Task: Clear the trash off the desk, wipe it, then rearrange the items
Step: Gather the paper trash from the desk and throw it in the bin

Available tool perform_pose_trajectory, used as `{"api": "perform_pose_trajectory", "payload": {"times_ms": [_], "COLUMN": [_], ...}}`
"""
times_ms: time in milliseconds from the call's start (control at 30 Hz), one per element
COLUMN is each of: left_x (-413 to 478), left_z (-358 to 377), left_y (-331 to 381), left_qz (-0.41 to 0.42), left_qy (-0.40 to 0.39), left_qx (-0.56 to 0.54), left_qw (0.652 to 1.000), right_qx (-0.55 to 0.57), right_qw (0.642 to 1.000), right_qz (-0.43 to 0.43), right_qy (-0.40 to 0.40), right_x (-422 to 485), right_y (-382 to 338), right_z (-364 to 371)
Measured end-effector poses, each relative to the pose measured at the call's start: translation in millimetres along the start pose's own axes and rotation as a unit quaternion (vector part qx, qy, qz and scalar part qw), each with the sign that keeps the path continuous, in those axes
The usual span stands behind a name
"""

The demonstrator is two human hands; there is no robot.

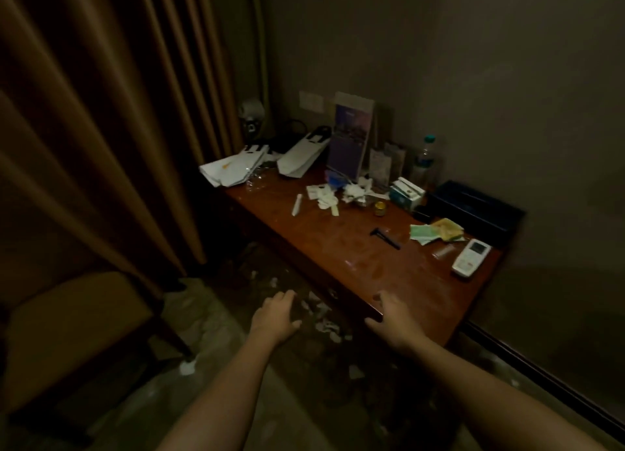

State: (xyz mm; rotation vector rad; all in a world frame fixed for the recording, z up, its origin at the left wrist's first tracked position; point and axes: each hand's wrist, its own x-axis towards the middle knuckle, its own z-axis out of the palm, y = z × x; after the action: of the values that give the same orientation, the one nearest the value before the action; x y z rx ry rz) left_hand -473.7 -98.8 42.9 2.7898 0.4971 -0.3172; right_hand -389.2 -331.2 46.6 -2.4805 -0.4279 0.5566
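Trash not yet cleared
Our left hand (pixel 275 315) and right hand (pixel 394 318), open and empty, at the near edge of the bench (pixel 389 264); next we take the wrappers (pixel 324 195)

Left grip (pixel 275 315): lower centre of the frame, palm down, fingers relaxed, holding nothing.
Right grip (pixel 394 320): just right of it, palm down, thumb splayed leftward, empty.
Forearms (pixel 230 383): bare, both rising from the bottom edge, converging slightly.
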Motion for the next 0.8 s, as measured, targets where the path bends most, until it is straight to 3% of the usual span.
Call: {"api": "perform_pose_trajectory", "payload": {"times_ms": [367, 500, 800], "left_x": [110, 164, 298], "left_z": [-43, -70, -109], "left_y": [-91, -118, -162], "left_qz": [-0.035, -0.055, -0.036], "left_qy": [0.003, -0.021, -0.048], "left_qx": [-0.058, -0.050, -0.030], "left_qw": [0.998, 0.997, 0.998], "right_qx": [-0.030, 0.009, -0.008], "right_qw": [0.999, 0.999, 0.999], "right_qz": [-0.016, -0.024, 0.026], "right_qy": [-0.011, -0.021, -0.018], "right_x": [150, 218, 333], "right_y": [-84, -122, -153], "right_z": [52, 59, 56]}}
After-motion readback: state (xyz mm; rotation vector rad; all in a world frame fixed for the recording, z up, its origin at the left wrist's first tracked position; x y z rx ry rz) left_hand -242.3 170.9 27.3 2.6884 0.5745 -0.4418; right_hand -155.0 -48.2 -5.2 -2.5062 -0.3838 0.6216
